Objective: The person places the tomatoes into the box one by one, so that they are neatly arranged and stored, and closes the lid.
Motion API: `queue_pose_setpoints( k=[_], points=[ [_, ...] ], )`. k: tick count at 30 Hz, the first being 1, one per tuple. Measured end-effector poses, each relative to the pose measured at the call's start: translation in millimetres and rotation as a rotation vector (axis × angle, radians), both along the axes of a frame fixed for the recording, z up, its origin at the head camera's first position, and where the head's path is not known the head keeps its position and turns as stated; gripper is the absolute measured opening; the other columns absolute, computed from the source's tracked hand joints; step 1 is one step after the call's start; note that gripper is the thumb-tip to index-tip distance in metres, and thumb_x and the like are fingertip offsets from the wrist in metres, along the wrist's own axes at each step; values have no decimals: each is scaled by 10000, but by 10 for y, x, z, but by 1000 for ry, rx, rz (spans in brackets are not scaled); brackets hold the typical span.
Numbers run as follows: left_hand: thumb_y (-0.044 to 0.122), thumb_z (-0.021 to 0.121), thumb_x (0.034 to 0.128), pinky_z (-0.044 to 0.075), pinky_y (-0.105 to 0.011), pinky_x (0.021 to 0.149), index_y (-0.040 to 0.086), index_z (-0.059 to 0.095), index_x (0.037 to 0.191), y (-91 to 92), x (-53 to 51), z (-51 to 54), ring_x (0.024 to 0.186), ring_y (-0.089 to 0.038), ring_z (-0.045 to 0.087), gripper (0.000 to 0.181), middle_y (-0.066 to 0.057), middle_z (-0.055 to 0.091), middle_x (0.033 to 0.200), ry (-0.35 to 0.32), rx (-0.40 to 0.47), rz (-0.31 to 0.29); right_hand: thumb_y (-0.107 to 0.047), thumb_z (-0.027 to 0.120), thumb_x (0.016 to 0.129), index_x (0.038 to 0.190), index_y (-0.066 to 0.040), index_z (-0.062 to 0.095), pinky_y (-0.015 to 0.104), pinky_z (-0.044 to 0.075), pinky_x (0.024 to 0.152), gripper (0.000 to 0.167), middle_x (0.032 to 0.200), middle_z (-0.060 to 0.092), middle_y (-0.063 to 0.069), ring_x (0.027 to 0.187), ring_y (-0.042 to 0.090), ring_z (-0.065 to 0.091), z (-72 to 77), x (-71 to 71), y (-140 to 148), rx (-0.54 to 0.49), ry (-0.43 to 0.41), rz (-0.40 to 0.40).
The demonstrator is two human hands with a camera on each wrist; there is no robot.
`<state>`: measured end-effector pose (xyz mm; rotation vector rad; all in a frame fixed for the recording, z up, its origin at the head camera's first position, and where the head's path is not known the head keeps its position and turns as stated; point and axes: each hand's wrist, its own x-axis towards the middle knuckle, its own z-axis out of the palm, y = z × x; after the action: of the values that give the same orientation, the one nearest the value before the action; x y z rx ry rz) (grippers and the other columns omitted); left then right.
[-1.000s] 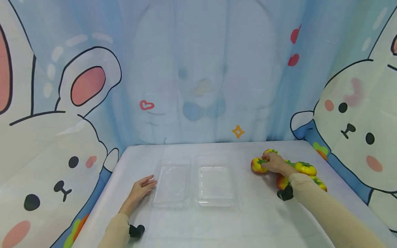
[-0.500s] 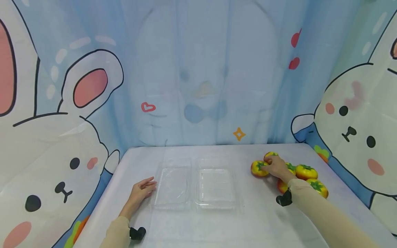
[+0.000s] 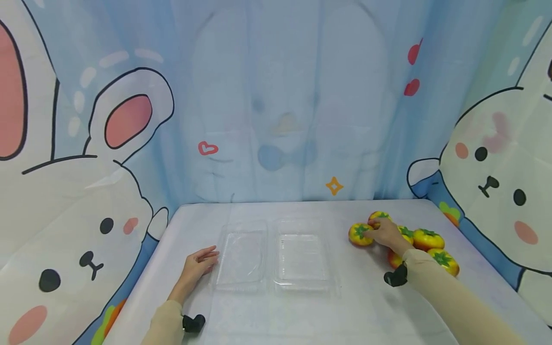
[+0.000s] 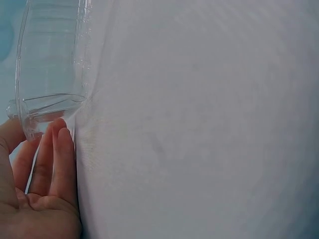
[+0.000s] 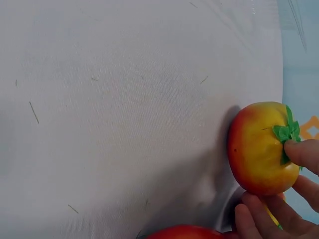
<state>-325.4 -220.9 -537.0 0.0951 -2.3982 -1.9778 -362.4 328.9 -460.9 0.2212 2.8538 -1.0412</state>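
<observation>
My right hand [image 3: 385,235] reaches into a group of yellow-red persimmons with green leafy tops. It holds the leftmost persimmon [image 3: 359,235], which sits on the table. In the right wrist view the thumb presses on the leaves of this persimmon [image 5: 256,149] and the other fingers bend against its side. On the left, my left hand [image 3: 198,265] lies beside a clear plastic clamshell box [image 3: 241,258], spread open with its halves side by side. Up close, the left fingers [image 4: 62,164] are extended and touch the box's rim [image 4: 30,127]; the thumb tip is partly hidden behind the plastic.
Several other persimmons [image 3: 428,239] cluster around and under my right forearm, one [image 3: 379,217] just behind the hand. The white-covered table [image 3: 297,316] ends at a blue curtain [image 3: 280,96] with cartoon rabbits. The box's right half [image 3: 302,258] stands mid-table.
The head view shifts slightly. My right hand settles a little closer on the leftmost persimmon, which stays in place. The left hand keeps its place at the box.
</observation>
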Motion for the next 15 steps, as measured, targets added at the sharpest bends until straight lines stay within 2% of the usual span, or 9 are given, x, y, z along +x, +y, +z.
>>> queue_pose_setpoints(
  k=[4,11,15],
  points=[
    [95,691,908,561,-260,786,0,621,1299,5,-5,4,980,-136,659,408,-147,683,1177,3,6,1,-174,661,937,1337,132,471,562,435,984,538,1259,487,357,1088,461,480,-5,10,-38,-17,29,-6],
    [93,695,905,560,-286,813,1,624,1297,0,-14,-10,998,-141,657,409,-148,682,1183,0,11,-2,-126,669,921,1272,139,511,562,453,964,467,1225,522,352,1064,451,507,-49,-16,-76,29,124,37],
    [95,692,906,560,-305,829,2,624,1297,-3,-12,-3,1011,-164,660,407,-151,681,1186,6,7,0,-140,646,934,1287,132,490,571,438,973,472,1249,506,361,1067,454,498,-19,-30,-104,31,130,46]
  ],
)
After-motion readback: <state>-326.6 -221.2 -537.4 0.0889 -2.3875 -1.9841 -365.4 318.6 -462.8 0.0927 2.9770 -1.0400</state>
